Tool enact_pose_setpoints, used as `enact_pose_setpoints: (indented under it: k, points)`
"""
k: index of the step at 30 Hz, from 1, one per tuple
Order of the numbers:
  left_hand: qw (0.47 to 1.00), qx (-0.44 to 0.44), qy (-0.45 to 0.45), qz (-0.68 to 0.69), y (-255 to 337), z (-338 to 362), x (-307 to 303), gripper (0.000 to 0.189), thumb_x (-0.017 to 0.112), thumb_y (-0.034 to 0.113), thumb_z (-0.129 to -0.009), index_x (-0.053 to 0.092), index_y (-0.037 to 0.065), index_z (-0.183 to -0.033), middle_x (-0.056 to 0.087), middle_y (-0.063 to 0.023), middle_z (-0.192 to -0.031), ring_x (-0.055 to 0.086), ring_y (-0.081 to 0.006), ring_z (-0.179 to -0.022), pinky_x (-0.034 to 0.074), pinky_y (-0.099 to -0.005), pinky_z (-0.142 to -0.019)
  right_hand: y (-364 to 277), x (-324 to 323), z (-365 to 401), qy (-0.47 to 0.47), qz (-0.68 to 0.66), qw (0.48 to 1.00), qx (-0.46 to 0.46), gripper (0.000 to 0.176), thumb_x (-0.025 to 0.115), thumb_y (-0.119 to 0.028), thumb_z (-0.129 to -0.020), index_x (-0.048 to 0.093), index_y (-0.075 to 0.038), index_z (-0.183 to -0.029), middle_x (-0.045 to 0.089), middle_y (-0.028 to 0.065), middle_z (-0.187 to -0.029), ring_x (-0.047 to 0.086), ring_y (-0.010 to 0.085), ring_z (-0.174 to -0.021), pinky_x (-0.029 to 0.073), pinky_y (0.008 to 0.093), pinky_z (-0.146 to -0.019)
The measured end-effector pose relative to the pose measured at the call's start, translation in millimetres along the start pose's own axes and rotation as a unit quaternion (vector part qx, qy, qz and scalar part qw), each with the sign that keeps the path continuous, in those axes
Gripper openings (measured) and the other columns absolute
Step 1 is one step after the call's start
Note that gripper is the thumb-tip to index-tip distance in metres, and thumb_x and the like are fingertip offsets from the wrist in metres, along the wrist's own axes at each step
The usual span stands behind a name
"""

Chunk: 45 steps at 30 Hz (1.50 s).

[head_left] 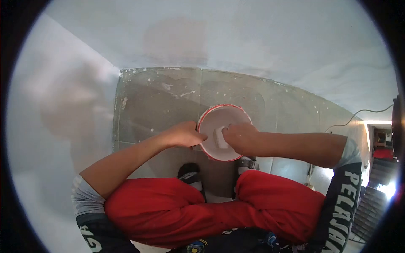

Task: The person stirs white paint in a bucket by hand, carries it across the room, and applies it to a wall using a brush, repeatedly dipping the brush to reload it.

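A round bucket (245,110) with a red-and-white rim stands on the floor in front of my feet, its inside coated white. My left hand (187,134) is closed on the left side of the rim, with the thumb over the edge. Reaching in over the right side, my right hand (244,139) is closed on a white, block-shaped thing (220,138) inside the bucket. The fingers cover part of it, so its exact kind does not show.
Grey floor tiles (160,101) with white spatters run up to a pale wall (261,38) ahead and another wall (55,97) at left. A cable (358,111) hangs at right. My red-trousered knees (156,196) are bent close behind the bucket.
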State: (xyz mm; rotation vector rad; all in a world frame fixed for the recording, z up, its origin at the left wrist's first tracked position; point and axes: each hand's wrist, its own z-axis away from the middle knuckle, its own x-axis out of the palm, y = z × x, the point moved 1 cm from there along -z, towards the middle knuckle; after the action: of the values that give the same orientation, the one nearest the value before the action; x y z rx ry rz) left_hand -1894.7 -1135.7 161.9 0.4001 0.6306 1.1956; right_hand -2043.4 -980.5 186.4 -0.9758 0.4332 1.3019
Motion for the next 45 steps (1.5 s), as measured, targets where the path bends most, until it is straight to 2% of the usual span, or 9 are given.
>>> enact_pose_setpoints:
  k: [3, 7, 27, 30, 33, 36, 38, 41, 45]
  points:
    - [1.000, 0.003, -0.019, 0.016, 0.8, 9.7, -4.5, 0.040, 0.058, 0.029, -0.085, 0.063, -0.008, -0.101, 0.069, -0.0148, -0.086, 0.068, -0.0240, -0.078, 0.052, -0.0377, -0.073, 0.9, 6.3, -25.7, -0.014, 0.046, 0.999, -0.007, 0.031, 0.064, -0.005, -0.078, 0.059, 0.009, -0.104, 0.067, 0.0231, -0.094, 0.069, 0.0343, -0.089, 0.056, 0.0419, -0.072]
    - [0.999, 0.027, -0.024, -0.018, -0.8, 13.1, -7.5, 0.044, 0.060, 0.030, -0.089, 0.059, -0.008, -0.111, 0.069, -0.0163, -0.098, 0.068, -0.0231, -0.087, 0.051, -0.0352, -0.080, 6.5, 17.3, -41.0, 0.035, 0.078, 0.996, 0.025, 0.022, 0.067, -0.004, -0.076, 0.069, 0.001, -0.098, 0.071, 0.0185, -0.093, 0.072, 0.0315, -0.086, 0.057, 0.0406, -0.068]
    - [0.997, 0.021, -0.032, -0.072, -8.4, 7.9, -10.1, 0.051, 0.061, 0.038, -0.094, 0.056, -0.007, -0.118, 0.068, -0.0194, -0.104, 0.068, -0.0272, -0.092, 0.051, -0.0386, -0.082, 9.1, 7.9, -31.7, 0.016, 0.054, 0.998, 0.036, 0.013, 0.066, -0.004, -0.075, 0.074, -0.005, -0.085, 0.072, 0.0170, -0.089, 0.071, 0.0317, -0.086, 0.057, 0.0440, -0.070]
    - [0.997, 0.023, -0.031, -0.070, 3.4, 16.7, -14.4, 0.051, 0.061, 0.037, -0.094, 0.055, -0.008, -0.117, 0.068, -0.0197, -0.104, 0.068, -0.0266, -0.091, 0.052, -0.0377, -0.082, 6.5, -16.2, -13.1, 0.068, 0.029, 0.997, 0.038, 0.014, 0.061, -0.010, -0.080, 0.070, 0.000, -0.082, 0.071, 0.0182, -0.082, 0.070, 0.0329, -0.083, 0.055, 0.0440, -0.072]
    - [0.998, 0.014, -0.033, -0.048, -1.3, 13.5, -13.2, 0.049, 0.062, 0.036, -0.094, 0.055, -0.008, -0.114, 0.068, -0.0193, -0.104, 0.068, -0.0258, -0.091, 0.052, -0.0364, -0.082, 10.8, -43.7, 3.3, -0.053, 0.011, 0.991, 0.125, 0.022, 0.052, -0.013, -0.085, 0.070, 0.000, -0.082, 0.071, 0.0183, -0.083, 0.069, 0.0343, -0.083, 0.054, 0.0456, -0.074]
    - [0.999, 0.011, -0.031, -0.030, 0.5, 16.4, -12.8, 0.048, 0.063, 0.036, -0.093, 0.055, -0.008, -0.111, 0.069, -0.0188, -0.103, 0.068, -0.0251, -0.091, 0.052, -0.0353, -0.082, 35.1, -45.0, 27.7, -0.040, -0.041, 0.993, 0.105, 0.027, 0.046, -0.017, -0.090, 0.067, 0.000, -0.091, 0.071, 0.0174, -0.082, 0.069, 0.0327, -0.077, 0.052, 0.0453, -0.070]
    - [0.999, 0.009, -0.030, -0.027, 1.0, 15.5, -12.3, 0.047, 0.063, 0.036, -0.093, 0.054, -0.007, -0.110, 0.069, -0.0184, -0.102, 0.068, -0.0248, -0.091, 0.052, -0.0348, -0.082, 45.0, -51.4, 46.5, -0.064, -0.281, 0.949, 0.129, 0.028, 0.045, -0.022, -0.093, 0.062, -0.001, -0.097, 0.071, 0.0149, -0.079, 0.063, 0.0243, -0.062, 0.049, 0.0407, -0.060]
    - [0.999, 0.021, -0.040, -0.025, -8.5, 8.6, -11.2, 0.050, 0.063, 0.037, -0.093, 0.053, -0.009, -0.110, 0.068, -0.0216, -0.102, 0.069, -0.0264, -0.092, 0.052, -0.0362, -0.083, 52.8, -51.8, 67.0, -0.104, -0.414, 0.888, 0.170, 0.026, 0.047, -0.024, -0.095, 0.059, -0.002, -0.098, 0.067, 0.0096, -0.073, 0.053, 0.0147, -0.051, 0.043, 0.0319, -0.049]
    - [0.970, 0.009, 0.018, -0.243, 17.6, 48.3, -40.8, 0.041, 0.062, 0.035, -0.094, 0.056, -0.003, -0.108, 0.067, -0.0234, -0.100, 0.067, -0.0334, -0.092, 0.051, -0.0405, -0.081, 65.1, -39.7, 92.7, -0.085, -0.536, 0.820, 0.182, 0.021, 0.051, -0.022, -0.096, 0.059, -0.003, -0.096, 0.062, 0.0052, -0.071, 0.046, 0.0092, -0.046, 0.035, 0.0264, -0.043]
